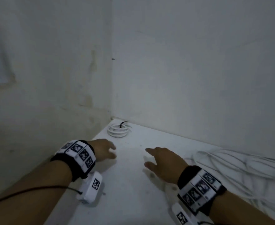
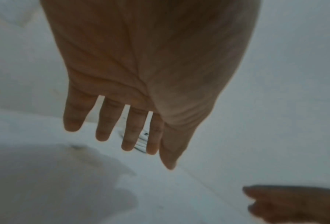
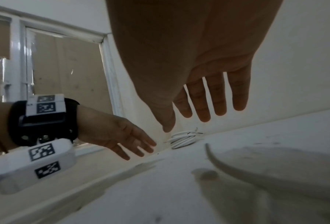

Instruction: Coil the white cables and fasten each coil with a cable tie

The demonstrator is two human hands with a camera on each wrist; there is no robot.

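Both hands hang above the white tabletop (image 1: 133, 184) with nothing in them. The left hand (image 1: 103, 151) has its fingers (image 2: 104, 121) straight and slightly spread; the right hand (image 1: 163, 163) is likewise released, fingers (image 3: 218, 97) stretched forward. Back in the corner where the two walls meet lies a coiled white cable (image 1: 118, 129), bound by a black cable tie (image 1: 122, 123). A loose heap of white cables (image 1: 240, 172) sprawls at the right, blurred.

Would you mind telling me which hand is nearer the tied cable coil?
Left. The left hand hovers just short of the tied cable coil; the right hand sits farther back, rightward.
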